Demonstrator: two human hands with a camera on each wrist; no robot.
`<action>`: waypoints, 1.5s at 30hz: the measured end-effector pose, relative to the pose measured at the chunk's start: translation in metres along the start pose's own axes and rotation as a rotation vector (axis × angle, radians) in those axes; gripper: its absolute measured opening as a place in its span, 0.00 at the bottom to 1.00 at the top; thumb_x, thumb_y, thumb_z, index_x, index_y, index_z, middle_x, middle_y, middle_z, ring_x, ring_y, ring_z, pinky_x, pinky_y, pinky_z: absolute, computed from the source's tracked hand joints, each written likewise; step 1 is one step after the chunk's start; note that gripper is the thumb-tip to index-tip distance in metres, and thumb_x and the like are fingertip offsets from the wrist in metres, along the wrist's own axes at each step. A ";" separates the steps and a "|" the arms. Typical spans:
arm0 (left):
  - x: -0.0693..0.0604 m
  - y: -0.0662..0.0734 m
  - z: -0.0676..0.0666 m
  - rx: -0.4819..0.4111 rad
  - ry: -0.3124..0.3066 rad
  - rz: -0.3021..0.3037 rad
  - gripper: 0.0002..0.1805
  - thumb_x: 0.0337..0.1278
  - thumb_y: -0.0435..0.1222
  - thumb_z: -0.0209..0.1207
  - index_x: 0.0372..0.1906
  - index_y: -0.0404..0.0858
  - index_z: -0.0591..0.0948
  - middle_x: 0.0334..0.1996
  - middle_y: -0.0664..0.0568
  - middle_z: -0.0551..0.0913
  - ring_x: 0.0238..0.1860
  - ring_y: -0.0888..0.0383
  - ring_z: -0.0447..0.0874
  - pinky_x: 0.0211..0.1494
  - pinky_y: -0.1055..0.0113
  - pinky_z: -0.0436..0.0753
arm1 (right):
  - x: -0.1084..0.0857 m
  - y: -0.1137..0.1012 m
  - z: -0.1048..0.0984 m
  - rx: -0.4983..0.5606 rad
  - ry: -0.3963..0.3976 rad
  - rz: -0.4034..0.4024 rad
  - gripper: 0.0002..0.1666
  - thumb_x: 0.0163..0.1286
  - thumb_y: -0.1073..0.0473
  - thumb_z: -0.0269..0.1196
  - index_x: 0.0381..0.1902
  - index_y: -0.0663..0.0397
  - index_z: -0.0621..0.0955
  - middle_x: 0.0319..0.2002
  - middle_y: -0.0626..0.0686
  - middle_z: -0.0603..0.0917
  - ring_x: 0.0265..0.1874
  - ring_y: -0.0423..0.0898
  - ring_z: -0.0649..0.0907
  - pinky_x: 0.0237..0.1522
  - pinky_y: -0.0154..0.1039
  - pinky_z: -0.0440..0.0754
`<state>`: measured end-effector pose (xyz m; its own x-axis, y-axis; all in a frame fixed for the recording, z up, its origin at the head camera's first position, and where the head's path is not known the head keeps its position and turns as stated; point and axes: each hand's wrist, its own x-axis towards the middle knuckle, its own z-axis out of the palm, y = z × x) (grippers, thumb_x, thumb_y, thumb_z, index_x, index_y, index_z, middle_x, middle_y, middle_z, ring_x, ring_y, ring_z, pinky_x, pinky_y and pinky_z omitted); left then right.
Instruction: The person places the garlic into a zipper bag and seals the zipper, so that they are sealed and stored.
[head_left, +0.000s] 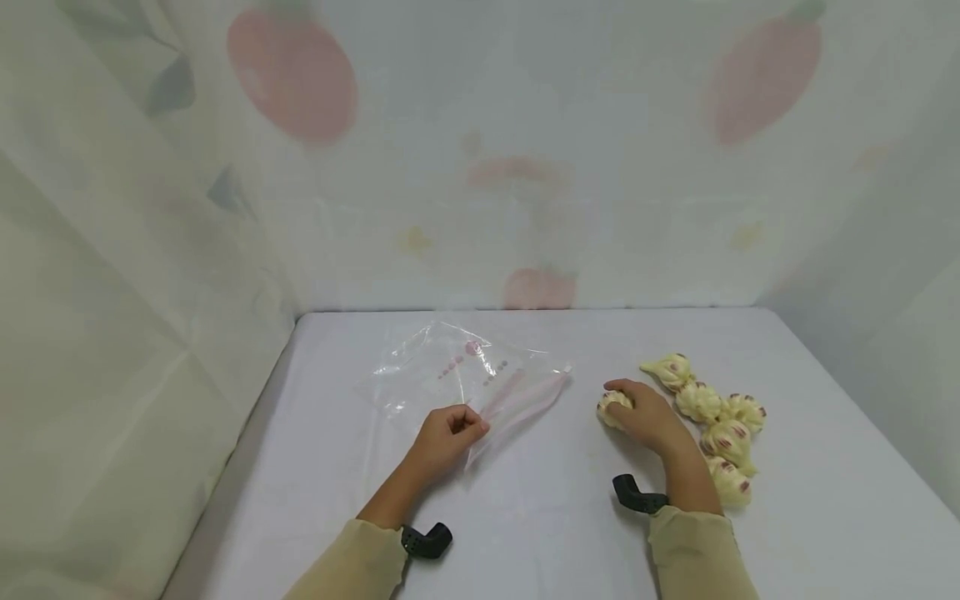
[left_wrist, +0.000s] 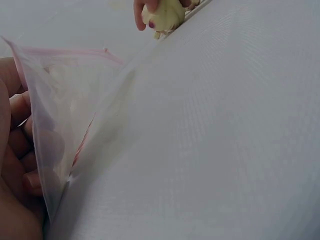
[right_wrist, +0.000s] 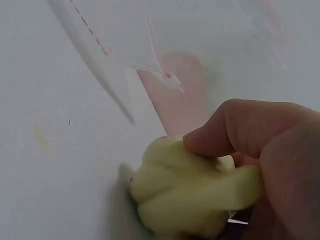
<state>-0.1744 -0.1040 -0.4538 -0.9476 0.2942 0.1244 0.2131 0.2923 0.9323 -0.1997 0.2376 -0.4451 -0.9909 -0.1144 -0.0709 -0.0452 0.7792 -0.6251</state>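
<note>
A clear plastic bag with a pink zip edge lies at the middle of the table. My left hand pinches its near corner; in the left wrist view the thumb and fingers are at the edge of the bag. To the right of the bag, my right hand grips a pale yellow, bulb-shaped piece with dark red marks. The right wrist view shows thumb and fingers round this piece, with the bag's zip end beyond it.
Several similar yellow pieces lie in a curved row to the right of my right hand. The white table is bounded by a printed curtain at the back and sides. A black band sits on each wrist.
</note>
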 end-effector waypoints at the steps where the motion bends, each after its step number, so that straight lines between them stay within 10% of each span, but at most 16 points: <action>1: 0.000 0.000 0.000 0.002 -0.003 -0.005 0.04 0.60 0.31 0.64 0.30 0.34 0.84 0.23 0.56 0.79 0.23 0.69 0.69 0.28 0.75 0.71 | 0.001 0.000 0.000 0.019 0.010 0.005 0.24 0.69 0.54 0.56 0.62 0.54 0.76 0.64 0.65 0.73 0.65 0.64 0.71 0.62 0.61 0.69; 16: 0.011 -0.037 0.006 -0.022 0.016 -0.028 0.06 0.59 0.34 0.65 0.28 0.37 0.83 0.19 0.57 0.75 0.22 0.67 0.67 0.26 0.74 0.68 | 0.004 0.017 0.015 0.570 0.033 0.153 0.29 0.59 0.53 0.73 0.44 0.53 0.65 0.34 0.46 0.71 0.27 0.39 0.71 0.27 0.34 0.72; 26: 0.011 -0.038 0.007 -0.018 0.016 -0.031 0.06 0.59 0.35 0.66 0.29 0.37 0.84 0.18 0.57 0.73 0.21 0.67 0.66 0.26 0.74 0.67 | 0.004 0.019 0.025 0.558 0.119 0.141 0.34 0.55 0.48 0.75 0.30 0.52 0.60 0.25 0.46 0.64 0.23 0.38 0.65 0.22 0.32 0.64; 34: 0.005 -0.014 0.003 -0.013 -0.005 -0.063 0.05 0.61 0.32 0.63 0.30 0.34 0.83 0.19 0.57 0.73 0.21 0.68 0.66 0.26 0.75 0.68 | 0.009 0.014 0.033 0.555 0.134 0.043 0.33 0.58 0.48 0.74 0.28 0.53 0.59 0.51 0.56 0.83 0.30 0.35 0.74 0.25 0.29 0.69; 45: 0.000 -0.002 0.000 -0.029 -0.017 -0.064 0.06 0.61 0.32 0.62 0.31 0.32 0.83 0.20 0.57 0.74 0.22 0.67 0.67 0.26 0.74 0.69 | 0.005 0.011 0.031 0.799 -0.014 0.059 0.22 0.66 0.64 0.64 0.26 0.52 0.60 0.66 0.63 0.73 0.38 0.41 0.80 0.24 0.35 0.78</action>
<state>-0.1752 -0.1045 -0.4553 -0.9548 0.2915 0.0585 0.1449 0.2846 0.9476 -0.2008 0.2260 -0.4765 -0.9869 -0.0985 -0.1277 0.1170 0.1074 -0.9873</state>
